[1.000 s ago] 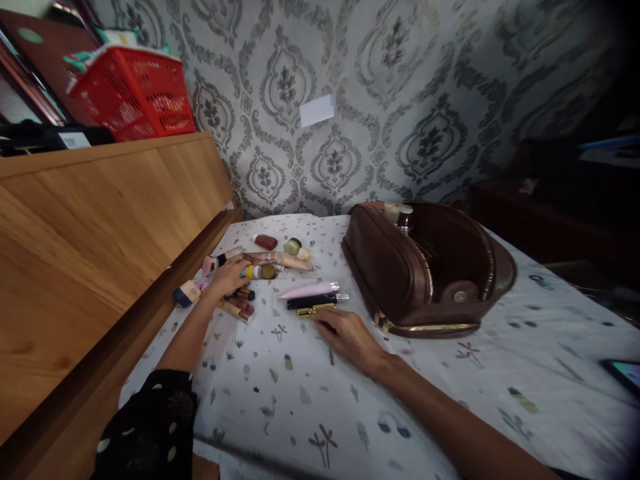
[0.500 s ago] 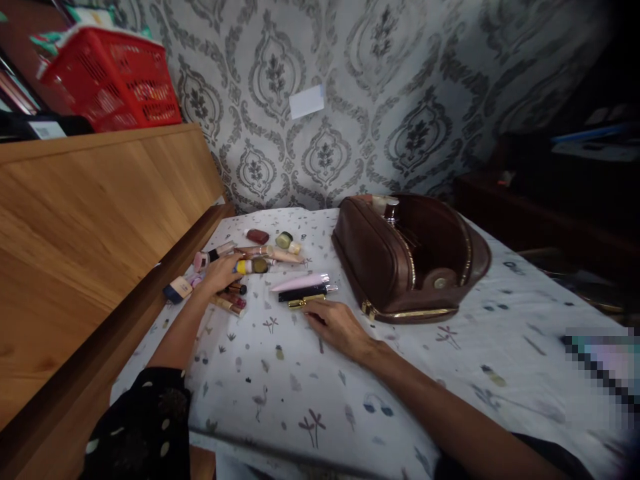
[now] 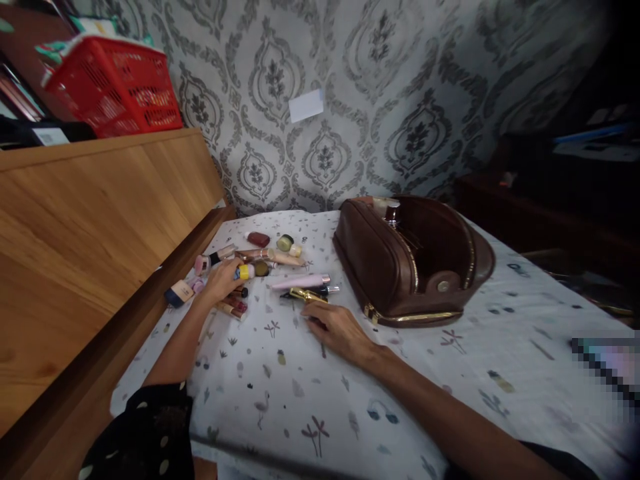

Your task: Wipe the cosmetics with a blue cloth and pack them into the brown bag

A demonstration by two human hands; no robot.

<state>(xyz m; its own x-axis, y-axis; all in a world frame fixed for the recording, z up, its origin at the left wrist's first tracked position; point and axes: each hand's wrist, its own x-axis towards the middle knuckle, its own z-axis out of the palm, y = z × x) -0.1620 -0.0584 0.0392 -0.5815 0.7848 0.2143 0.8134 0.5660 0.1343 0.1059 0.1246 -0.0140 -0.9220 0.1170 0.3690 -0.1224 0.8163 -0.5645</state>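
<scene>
My left hand point(image 3: 221, 283) is closed at the fingertips on a small yellow-and-blue tube point(image 3: 245, 271), among a cluster of cosmetics on the left. Beside it lie an olive round pot point(image 3: 261, 268), a tan-pink tube point(image 3: 287, 258) and a navy-and-peach container point(image 3: 179, 293). With its fingertips, my right hand point(image 3: 340, 331) pinches the near end of a slim gold cosmetic tube point(image 3: 306, 294). That tube is tilted across a dark pen-like stick point(image 3: 327, 290), next to a pale pink one point(image 3: 303, 282). My right thumb is partly hidden.
A brown cosmetic bag point(image 3: 373, 257) stands unzipped on the right, a silver-capped bottle point(image 3: 393, 212) showing inside. The patterned cloth point(image 3: 280, 400) covers the table. A wooden panel point(image 3: 110, 200) borders the left, with a red basket point(image 3: 117, 87) on top. A blurred device point(image 3: 607, 370) lies far right.
The gold tube has turned, its far end swinging away from me over the dark stick. My left hand has shifted slightly, and more of the yellow-and-blue tube shows at its fingertips.
</scene>
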